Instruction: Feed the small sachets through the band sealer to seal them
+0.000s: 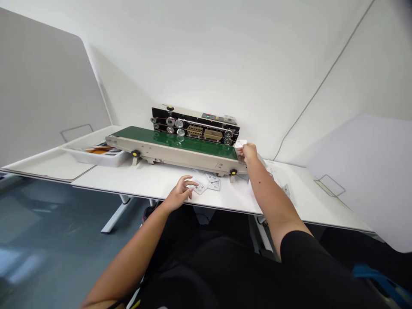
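At the right end of a band sealing machine [180, 155], my right hand [249, 153] pinches a small white printed packet [240, 143]. The packet is held up beside the end of the green conveyor belt [174, 140], near the sealer's right-hand rollers. My left hand [180, 193] hovers over the table's front part with its fingers apart, close to several small printed packets [212, 182] that lie overlapping on the white table. Its fingertips reach over the edge of the leftmost packet; whether they touch it I cannot tell.
A white plastic tray [99, 158] with flat, orange and dark packets stands left of the machine. Clear plastic bags and packets [283, 186] lie right of my right forearm. Grey partitions [41, 94] flank the table, and a cable [309, 101] runs down the wall.
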`<move>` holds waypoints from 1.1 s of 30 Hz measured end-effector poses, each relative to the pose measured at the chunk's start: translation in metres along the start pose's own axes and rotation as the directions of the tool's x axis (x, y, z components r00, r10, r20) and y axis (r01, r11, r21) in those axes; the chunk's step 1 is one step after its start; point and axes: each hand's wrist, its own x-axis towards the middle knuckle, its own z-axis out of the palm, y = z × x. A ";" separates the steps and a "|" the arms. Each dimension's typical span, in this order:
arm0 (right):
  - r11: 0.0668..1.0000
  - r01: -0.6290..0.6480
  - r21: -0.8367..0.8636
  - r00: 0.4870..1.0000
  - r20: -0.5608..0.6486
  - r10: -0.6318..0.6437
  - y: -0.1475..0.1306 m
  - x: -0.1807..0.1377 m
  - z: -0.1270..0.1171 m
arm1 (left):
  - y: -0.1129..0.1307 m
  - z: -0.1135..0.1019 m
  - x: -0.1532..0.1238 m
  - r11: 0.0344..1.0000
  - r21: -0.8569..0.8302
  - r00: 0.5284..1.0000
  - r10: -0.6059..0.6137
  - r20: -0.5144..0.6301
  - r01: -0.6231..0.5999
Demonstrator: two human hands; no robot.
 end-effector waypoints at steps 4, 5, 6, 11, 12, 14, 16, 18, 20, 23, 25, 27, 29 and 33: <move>0.997 -0.066 -0.025 0.995 0.068 0.068 -0.001 -0.004 0.020 | 0.000 0.000 0.000 1.000 0.013 1.000 0.002 0.008 -0.002; 0.996 -0.080 -0.030 0.993 0.086 0.082 -0.003 -0.005 0.026 | 0.000 0.000 0.000 1.000 0.015 1.000 0.003 0.008 -0.003; 0.995 -0.090 -0.036 0.990 0.103 0.093 -0.005 -0.007 0.033 | 0.000 0.000 0.000 1.000 0.015 1.000 0.003 0.009 -0.003; 0.993 -0.088 -0.077 0.976 0.192 0.101 -0.010 -0.017 0.064 | -0.003 0.000 -0.001 1.000 0.012 1.000 0.006 0.012 -0.006; 0.993 -0.075 -0.091 0.974 0.205 0.093 -0.011 -0.020 0.068 | -0.003 0.000 -0.001 1.000 0.015 1.000 0.004 0.012 -0.004; 0.993 -0.043 -0.113 0.974 0.214 0.067 -0.012 -0.026 0.070 | -0.003 0.000 -0.001 1.000 0.025 1.000 -0.001 0.013 0.001; 0.986 0.062 -0.152 0.984 0.174 -0.035 -0.011 -0.037 0.067 | -0.002 -0.001 -0.002 0.999 0.036 1.000 -0.003 0.012 0.003; 0.926 0.287 -0.247 0.958 0.101 -0.270 -0.005 -0.055 0.061 | -0.002 -0.001 -0.002 0.999 0.051 1.000 -0.003 0.015 0.002; 0.765 0.540 -0.350 0.837 0.134 -0.530 0.010 -0.081 0.055 | -0.003 -0.001 -0.002 0.997 0.073 1.000 0.003 0.024 -0.004; 0.543 0.796 -0.267 0.590 0.544 -0.596 0.044 -0.125 0.049 | -0.003 -0.001 -0.002 0.992 0.123 1.000 0.022 0.016 -0.024; 0.442 0.881 -0.171 0.383 0.806 -0.451 0.070 -0.151 0.046 | -0.002 0.000 -0.001 0.986 0.160 0.999 0.039 -0.007 -0.037; 0.381 0.906 -0.183 0.297 0.917 -0.266 0.094 -0.171 0.042 | 0.001 0.000 -0.002 0.979 0.198 0.998 0.055 -0.027 -0.049; 0.339 0.899 -0.277 0.334 0.935 -0.123 0.116 -0.186 0.037 | 0.004 0.001 -0.002 0.971 0.232 0.997 0.065 -0.047 -0.053; 0.287 0.897 -0.335 0.363 0.931 -0.047 0.142 -0.205 0.029 | 0.008 0.002 -0.002 0.958 0.285 0.995 0.067 -0.075 -0.043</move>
